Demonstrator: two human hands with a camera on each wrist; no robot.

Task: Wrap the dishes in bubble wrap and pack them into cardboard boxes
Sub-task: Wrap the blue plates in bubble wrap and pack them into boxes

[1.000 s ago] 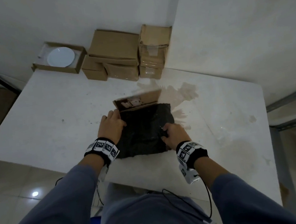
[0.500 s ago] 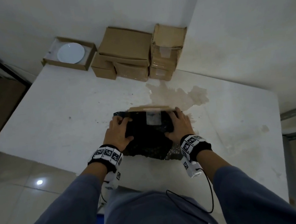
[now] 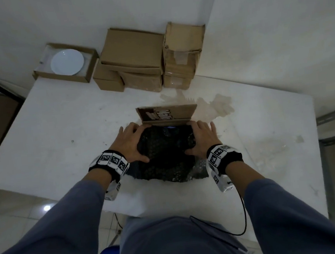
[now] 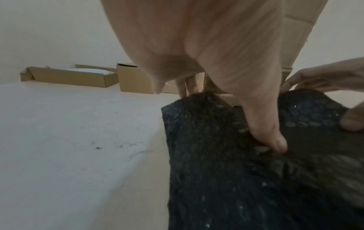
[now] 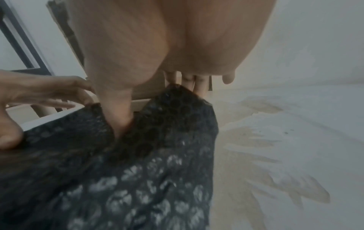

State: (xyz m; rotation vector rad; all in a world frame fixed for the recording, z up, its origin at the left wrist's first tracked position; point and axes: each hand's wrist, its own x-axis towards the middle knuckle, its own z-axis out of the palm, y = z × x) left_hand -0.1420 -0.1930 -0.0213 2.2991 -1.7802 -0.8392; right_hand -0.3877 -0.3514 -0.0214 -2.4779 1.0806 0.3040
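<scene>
A dish bundle in black bubble wrap (image 3: pixel 165 154) lies near the front edge of the white table (image 3: pixel 59 128). My left hand (image 3: pixel 130 143) grips its left far corner and my right hand (image 3: pixel 202 138) grips its right far corner. Each thumb presses on top while the fingers curl behind the far edge. The left wrist view shows the left thumb (image 4: pixel 265 132) dug into the wrap (image 4: pixel 216 171). The right wrist view shows the same for the right thumb (image 5: pixel 118 112) on the wrap (image 5: pixel 138 171). A small cardboard box with its printed flap (image 3: pixel 167 113) raised stands just beyond the bundle.
Closed cardboard boxes (image 3: pixel 132 54) are stacked at the back against the wall, with a taller stack (image 3: pixel 183 50) to their right. An open flat box (image 3: pixel 89 73) at the back left holds a white plate (image 3: pixel 66 62). A dried stain (image 3: pixel 220 104) marks the table right of the small box.
Both hands have slid from the bundle's near sides to its far corners and taken hold there. The small box's flap now stands up behind the bundle.
</scene>
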